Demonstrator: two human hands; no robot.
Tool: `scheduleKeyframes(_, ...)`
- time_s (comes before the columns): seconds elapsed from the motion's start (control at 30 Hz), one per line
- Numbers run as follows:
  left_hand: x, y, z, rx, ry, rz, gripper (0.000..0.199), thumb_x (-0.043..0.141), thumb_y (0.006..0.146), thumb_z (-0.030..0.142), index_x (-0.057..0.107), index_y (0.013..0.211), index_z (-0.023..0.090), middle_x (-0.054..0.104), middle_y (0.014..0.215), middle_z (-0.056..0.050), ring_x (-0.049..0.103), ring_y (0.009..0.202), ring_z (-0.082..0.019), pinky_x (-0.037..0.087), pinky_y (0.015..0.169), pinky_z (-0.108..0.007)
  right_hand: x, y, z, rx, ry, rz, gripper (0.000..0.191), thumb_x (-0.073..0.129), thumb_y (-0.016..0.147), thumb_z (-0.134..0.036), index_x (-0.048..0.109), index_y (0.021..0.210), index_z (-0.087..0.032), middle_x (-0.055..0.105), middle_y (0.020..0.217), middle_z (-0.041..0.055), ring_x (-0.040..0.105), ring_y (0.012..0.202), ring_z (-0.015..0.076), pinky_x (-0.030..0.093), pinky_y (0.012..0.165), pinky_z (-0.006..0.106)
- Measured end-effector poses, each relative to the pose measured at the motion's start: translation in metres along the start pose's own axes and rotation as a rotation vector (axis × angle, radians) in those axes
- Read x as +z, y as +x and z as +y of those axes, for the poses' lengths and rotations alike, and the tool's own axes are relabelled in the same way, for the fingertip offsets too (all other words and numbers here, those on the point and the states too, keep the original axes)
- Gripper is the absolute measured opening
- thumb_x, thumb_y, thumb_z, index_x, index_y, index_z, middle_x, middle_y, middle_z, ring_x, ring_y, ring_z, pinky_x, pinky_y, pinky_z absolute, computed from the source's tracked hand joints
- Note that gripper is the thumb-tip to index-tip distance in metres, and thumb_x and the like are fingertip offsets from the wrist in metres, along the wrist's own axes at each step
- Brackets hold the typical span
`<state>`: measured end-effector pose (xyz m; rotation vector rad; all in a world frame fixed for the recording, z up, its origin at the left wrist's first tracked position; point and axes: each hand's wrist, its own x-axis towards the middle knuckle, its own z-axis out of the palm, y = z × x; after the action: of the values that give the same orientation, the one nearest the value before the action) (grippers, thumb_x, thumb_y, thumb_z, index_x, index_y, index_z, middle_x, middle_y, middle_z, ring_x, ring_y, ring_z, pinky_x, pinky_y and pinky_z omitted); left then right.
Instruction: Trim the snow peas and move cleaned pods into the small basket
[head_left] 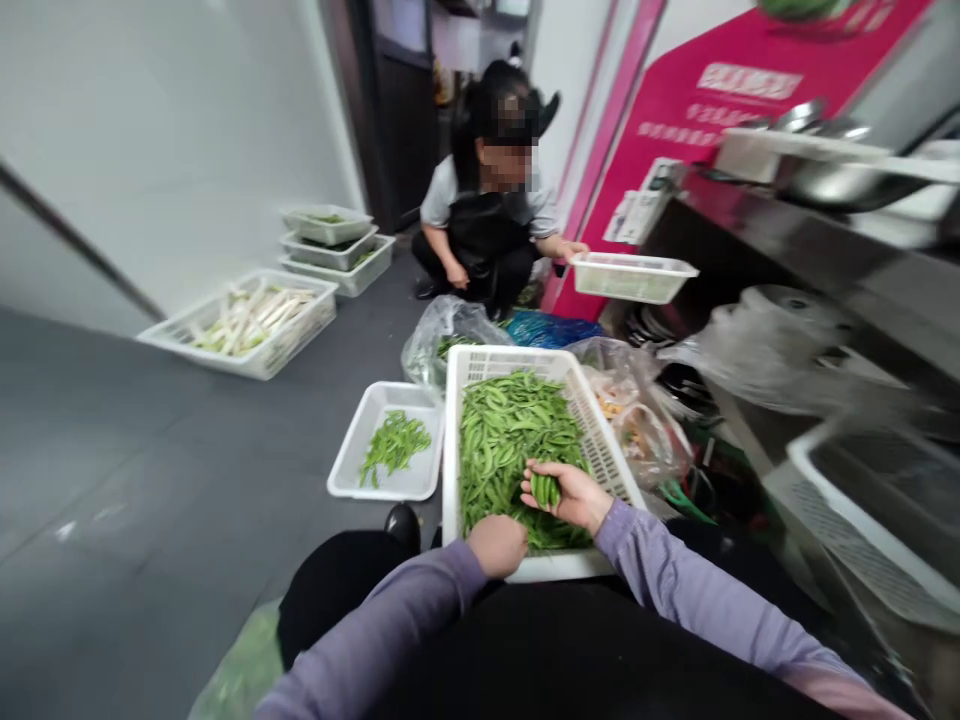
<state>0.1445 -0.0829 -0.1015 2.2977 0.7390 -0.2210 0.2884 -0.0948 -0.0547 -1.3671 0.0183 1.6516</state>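
Green pea pods fill a large white slotted basket in front of me. My right hand is palm up over the basket's right side, its fingers curled round several green pods. At the near left part of the basket, my left hand is bent over the pods with its back to the camera; its fingertips are hidden. Left of the basket, a shallow white tray holds a small heap of green pods.
A person squats beyond the basket, one hand on a white container. Plastic bags lie between us. On the left stand a basket of pale stalks and stacked trays; metal shelving is at the right.
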Motion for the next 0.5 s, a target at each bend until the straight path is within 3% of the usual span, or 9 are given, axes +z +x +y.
scheduleKeyframes(0.13,-0.001,0.000,0.008,0.037,0.102,-0.078,0.023,0.047,0.076,0.012,0.068,0.078,0.007,0.065,0.078,-0.019,0.060,0.072,-0.028,0.047,0.063,-0.038,0.020,0.021,-0.005,0.044,-0.117,-0.077,0.012,0.049,0.077,-0.008,0.055,0.083,-0.017,0.063,0.066,-0.0005,0.063,0.061,0.0129,0.052,0.068,0.031)
scheduleKeyframes(0.23,-0.005,0.002,0.011,-0.004,0.087,-0.139,0.022,0.049,0.073,0.011,0.069,0.083,0.007,0.066,0.082,-0.020,0.061,0.074,-0.029,0.047,0.060,-0.037,0.047,0.043,-0.013,0.053,-0.233,-0.177,0.011,0.051,0.077,-0.010,0.056,0.083,-0.017,0.064,0.070,0.0012,0.063,0.065,0.0135,0.053,0.071,0.033)
scheduleKeyframes(0.37,-0.001,0.010,0.008,-0.014,0.075,-0.214,0.024,0.049,0.075,0.014,0.069,0.088,0.009,0.066,0.086,-0.020,0.062,0.078,-0.030,0.047,0.057,-0.036,0.105,0.072,-0.017,0.060,-0.368,-0.261,0.007,0.050,0.079,-0.011,0.055,0.082,-0.016,0.063,0.071,0.0029,0.063,0.066,0.0134,0.053,0.072,0.034)
scheduleKeyframes(0.5,0.025,0.030,-0.010,0.057,0.004,-0.211,0.018,0.052,0.073,0.020,0.069,0.077,0.015,0.067,0.080,-0.016,0.063,0.077,-0.028,0.047,0.057,-0.035,0.166,0.105,-0.016,-0.057,-0.539,-0.235,0.013,0.042,0.082,-0.009,0.049,0.074,-0.015,0.057,0.060,0.0000,0.060,0.060,0.0116,0.051,0.072,0.034)
